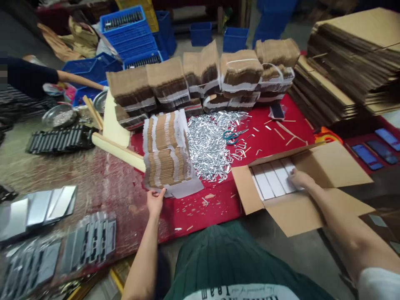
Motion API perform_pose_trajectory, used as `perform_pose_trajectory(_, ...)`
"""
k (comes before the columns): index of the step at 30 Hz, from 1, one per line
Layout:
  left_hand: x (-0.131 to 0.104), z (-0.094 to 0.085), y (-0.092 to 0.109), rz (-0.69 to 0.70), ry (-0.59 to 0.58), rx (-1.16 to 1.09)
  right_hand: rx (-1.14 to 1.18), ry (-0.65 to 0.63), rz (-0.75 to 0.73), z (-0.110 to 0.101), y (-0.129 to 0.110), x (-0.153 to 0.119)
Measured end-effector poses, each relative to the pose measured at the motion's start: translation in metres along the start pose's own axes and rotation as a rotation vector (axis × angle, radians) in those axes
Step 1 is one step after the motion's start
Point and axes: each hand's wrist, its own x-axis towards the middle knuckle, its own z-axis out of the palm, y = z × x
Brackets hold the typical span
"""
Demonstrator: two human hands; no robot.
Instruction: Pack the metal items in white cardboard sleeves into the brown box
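Note:
My right hand [300, 180] reaches into an open cardboard carton [295, 218] at the table's front edge. Its fingers are closed at the end of a row of slim white boxes [271, 179] inside; the fingertips are partly hidden. My left hand [155, 202] touches the near edge of a stack of folded brown cardboard pieces [165, 164] with white paper around it, thumb and fingers apart. Beside that stack lies a heap of small shiny silver strips [208, 146]. Scissors with teal handles [230, 136] rest on the heap's right side.
Bundled brown cardboard [167, 83] lines the table's back. Flat cartons [359, 54] are piled at right, near several phones [365, 156]. Grey metal parts [89, 241] lie at left. Another person's arm [81, 79] reaches toward blue crates [128, 37].

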Motion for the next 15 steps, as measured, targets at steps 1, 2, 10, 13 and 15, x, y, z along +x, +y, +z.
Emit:
perform_pose_trajectory(1, -0.006, -0.002, 0.0, 0.008, -0.003, 0.02, 0.041, 0.08, 0.006, -0.009, -0.013, -0.014)
perform_pose_trajectory(2, -0.013, -0.005, 0.001, 0.014, 0.018, 0.045, 0.105, 0.204, -0.003, -0.018, -0.032, -0.033)
perform_pose_trajectory(10, -0.093, -0.031, 0.024, 0.174, -0.122, -0.101, 0.411, 0.482, -1.199, 0.015, -0.278, -0.24)
perform_pose_trajectory(13, -0.103, -0.052, 0.019, 0.24, -0.524, -0.248, 0.295, 0.498, -1.283, 0.034, -0.311, -0.26)
perform_pose_trajectory(15, -0.101, -0.069, 0.009, 0.219, -0.69, -0.309, 0.219, 0.456, -1.369, 0.038, -0.311, -0.268)
